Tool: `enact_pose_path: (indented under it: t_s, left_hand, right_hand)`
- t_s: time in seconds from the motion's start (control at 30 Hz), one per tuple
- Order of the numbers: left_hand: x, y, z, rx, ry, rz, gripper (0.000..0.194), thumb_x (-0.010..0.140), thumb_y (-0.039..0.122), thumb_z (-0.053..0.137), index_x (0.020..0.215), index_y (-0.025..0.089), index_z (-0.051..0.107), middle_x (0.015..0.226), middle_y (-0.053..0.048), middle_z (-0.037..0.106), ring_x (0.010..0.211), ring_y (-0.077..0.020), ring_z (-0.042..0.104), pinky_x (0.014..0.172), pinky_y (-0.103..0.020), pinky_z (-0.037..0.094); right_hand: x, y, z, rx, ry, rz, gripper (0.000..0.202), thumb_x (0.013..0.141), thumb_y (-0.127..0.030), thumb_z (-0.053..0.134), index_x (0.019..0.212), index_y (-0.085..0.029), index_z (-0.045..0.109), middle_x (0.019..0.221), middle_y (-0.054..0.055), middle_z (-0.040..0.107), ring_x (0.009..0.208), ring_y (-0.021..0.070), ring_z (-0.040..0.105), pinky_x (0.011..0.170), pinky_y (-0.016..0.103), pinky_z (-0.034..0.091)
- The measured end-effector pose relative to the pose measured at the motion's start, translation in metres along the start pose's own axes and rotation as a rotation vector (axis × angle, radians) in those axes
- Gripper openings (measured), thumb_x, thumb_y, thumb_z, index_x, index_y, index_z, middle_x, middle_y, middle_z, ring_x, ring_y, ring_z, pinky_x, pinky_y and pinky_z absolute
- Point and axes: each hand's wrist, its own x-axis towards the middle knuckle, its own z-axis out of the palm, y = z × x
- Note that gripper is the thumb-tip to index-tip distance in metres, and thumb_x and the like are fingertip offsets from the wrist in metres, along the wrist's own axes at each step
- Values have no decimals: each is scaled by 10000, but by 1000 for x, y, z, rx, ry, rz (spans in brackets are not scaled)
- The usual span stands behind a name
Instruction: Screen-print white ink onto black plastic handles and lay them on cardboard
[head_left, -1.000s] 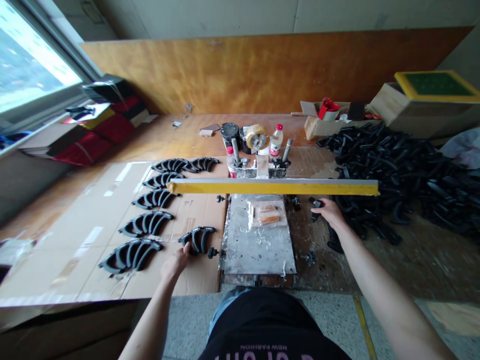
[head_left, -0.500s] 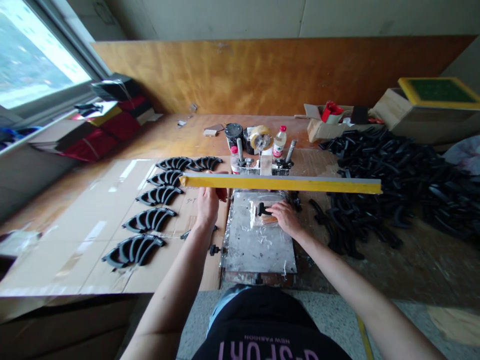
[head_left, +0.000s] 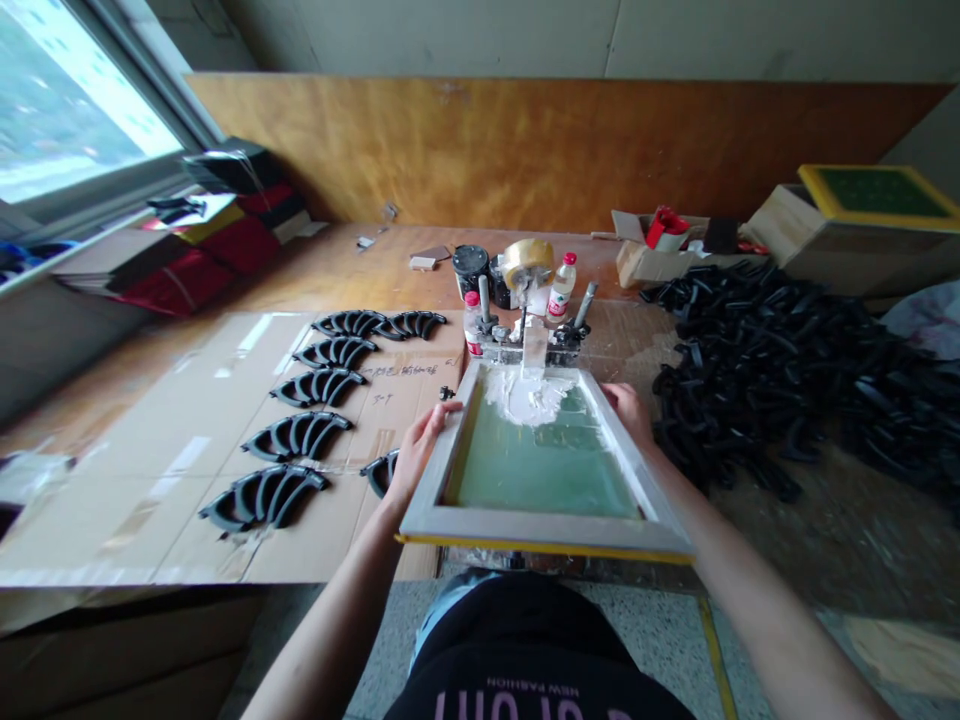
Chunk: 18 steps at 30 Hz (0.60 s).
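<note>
A framed screen [head_left: 540,530] with green mesh lies low over the metal base and hides most of it. White paste [head_left: 529,395] is spread on the far part of the mesh. My left hand [head_left: 424,440] is closed on the frame's left side, and my right hand [head_left: 628,410] grips its right side, with part of the fingers hidden behind the edge. Beyond the frame stands a clamp [head_left: 534,345] with two upright posts. The black part seen on the base earlier is hidden under the screen.
Rows of curved black parts [head_left: 296,437] lie on cardboard [head_left: 172,400] at left. A large heap of black parts [head_left: 750,350] covers the right. Bottles [head_left: 561,288], a dark jar [head_left: 470,272] and a tape roll [head_left: 528,262] stand behind the clamp.
The raised screen has swung down over the base. My right hand has left the black part and moved right and up to the frame's side. My left hand has come down with the frame.
</note>
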Motion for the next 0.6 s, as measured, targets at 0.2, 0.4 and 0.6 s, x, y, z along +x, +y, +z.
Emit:
enact_pose_path:
  t_s: [0.2, 0.4, 0.6]
  left_hand:
    - [-11, -87, 6, 49, -38, -245, 692, 764, 543, 620, 1367, 217, 528, 803, -16, 682, 637, -152, 587, 567, -234, 434]
    - [-3, -120, 10, 81, -32, -229, 678, 819, 538, 573, 1402, 200, 496, 988, -61, 711, 883, -199, 653, 787, -286, 492]
    - [-6, -114, 10, 63, -32, -248, 669, 821, 539, 574, 1393, 199, 508, 1006, -65, 727, 879, -211, 665, 791, -293, 497]
  right_hand:
    - [61, -46, 17, -91, 150, -234, 617, 798, -183, 680, 1380, -174, 473, 1381, 148, 451, 1292, 306, 411, 1101, 465, 357]
    - [55, -78, 56, -287, -113, -266, 121, 844, -114, 570, 923, -177, 637, 948, 111, 620, 978, 252, 525, 873, 364, 445]
    - [5, -74, 36, -234, -349, -712, 207, 794, -27, 483, 820, -169, 631, 837, 80, 611, 868, 217, 520, 783, 320, 416]
